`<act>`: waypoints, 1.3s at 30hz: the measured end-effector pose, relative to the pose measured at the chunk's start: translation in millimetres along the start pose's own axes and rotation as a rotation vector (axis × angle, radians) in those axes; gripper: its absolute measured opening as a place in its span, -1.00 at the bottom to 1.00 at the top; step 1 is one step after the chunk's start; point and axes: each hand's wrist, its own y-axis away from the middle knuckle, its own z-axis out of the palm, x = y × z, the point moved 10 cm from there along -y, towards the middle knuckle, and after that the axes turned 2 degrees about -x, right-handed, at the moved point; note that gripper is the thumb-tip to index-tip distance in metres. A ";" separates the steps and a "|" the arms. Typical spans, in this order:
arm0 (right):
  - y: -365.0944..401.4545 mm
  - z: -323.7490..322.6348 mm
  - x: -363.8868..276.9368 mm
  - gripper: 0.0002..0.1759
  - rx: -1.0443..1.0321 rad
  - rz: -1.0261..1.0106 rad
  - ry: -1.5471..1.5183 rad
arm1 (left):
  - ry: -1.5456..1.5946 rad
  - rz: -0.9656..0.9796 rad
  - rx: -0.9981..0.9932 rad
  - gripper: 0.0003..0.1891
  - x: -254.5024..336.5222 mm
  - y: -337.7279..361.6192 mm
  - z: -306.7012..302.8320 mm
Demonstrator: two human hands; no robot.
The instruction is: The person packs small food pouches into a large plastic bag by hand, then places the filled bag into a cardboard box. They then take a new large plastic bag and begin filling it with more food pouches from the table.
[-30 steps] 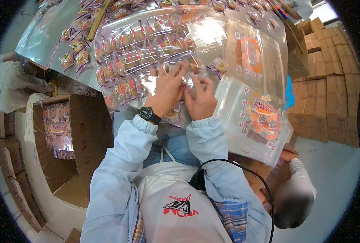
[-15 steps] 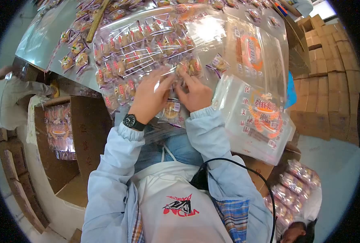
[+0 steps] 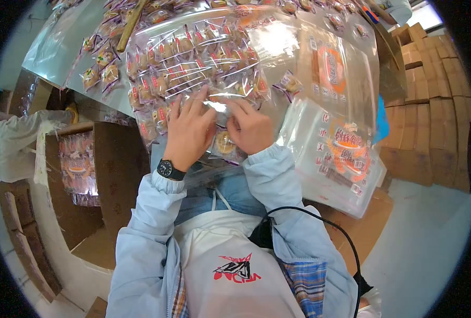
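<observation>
A large clear plastic bag (image 3: 193,63) lies in front of me on the table, filled with rows of small individually wrapped pastries. My left hand (image 3: 190,130) rests on the near part of the bag, its fingers stretched forward over the film. Beside it, my right hand (image 3: 250,130) lies on the same bag, fingers extended toward the left hand and thumb apart. One wrapped pastry (image 3: 225,143) shows between my wrists, near the bag's lower edge. To the right of the bag is a loose wrapped pastry (image 3: 288,84).
Printed clear bags (image 3: 328,153) lie in a stack at my right. Many loose wrapped pastries and a wooden stick (image 3: 130,26) are at the back. An open cardboard box (image 3: 108,185) with packed bags stands left. A person (image 3: 18,138) is beyond it; cartons (image 3: 426,116) are piled right.
My left hand has shifted slightly left, my right hand slightly down and left, and its fingers now lie flatter. The person carrying packed bags at lower right has nearly left view.
</observation>
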 end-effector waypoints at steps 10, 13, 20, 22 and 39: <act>-6.5 33.4 20.5 -0.62 -0.225 -0.005 0.469 | 0.016 -0.121 0.117 -0.41 8.1 -8.7 22.1; -8.7 41.1 16.1 -0.66 -0.262 -0.124 0.584 | 0.009 -0.148 0.111 -0.38 7.5 -4.5 23.4; -20.3 43.9 7.4 -0.58 -0.238 -0.272 0.633 | -0.066 -0.185 0.093 -0.26 12.3 -0.8 19.3; -19.0 34.7 3.9 -0.58 -0.235 -0.219 0.605 | -0.065 -0.170 0.110 -0.29 11.0 1.6 17.4; 17.8 -18.8 18.3 -0.51 -0.048 0.181 0.103 | 0.218 -0.047 0.240 -0.62 6.7 56.3 -10.5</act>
